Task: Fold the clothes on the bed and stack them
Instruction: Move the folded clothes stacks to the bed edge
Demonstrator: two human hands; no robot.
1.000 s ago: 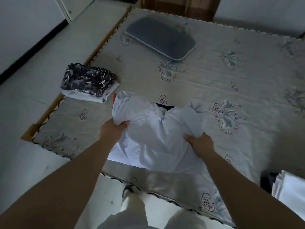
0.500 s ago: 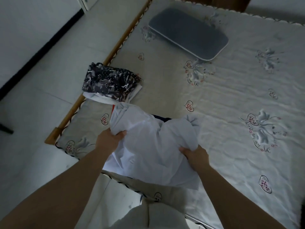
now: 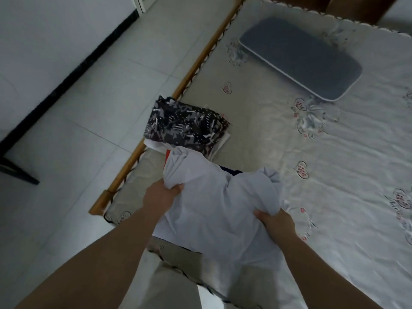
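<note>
A folded white garment (image 3: 214, 210) hangs between both hands at the near left corner of the bed (image 3: 334, 175). My left hand (image 3: 159, 197) grips its left edge and my right hand (image 3: 276, 224) grips its right edge. A dark blue strip and a bit of red show at its far side. Just beyond it, by the bed's left edge, sits a stack (image 3: 185, 126) with a black-and-white patterned garment on top and white fabric below. The white garment's far left corner overlaps the stack's near edge.
A flat grey pillow (image 3: 301, 56) lies at the bed's far end. The wooden bed rail (image 3: 189, 72) runs along the left side, with tiled floor (image 3: 89, 108) beyond it. A dark furniture leg (image 3: 15, 172) stands on the floor at far left.
Both hands have carried the white garment leftward, closer to the patterned stack, so that it now overlaps it. The view has shifted left.
</note>
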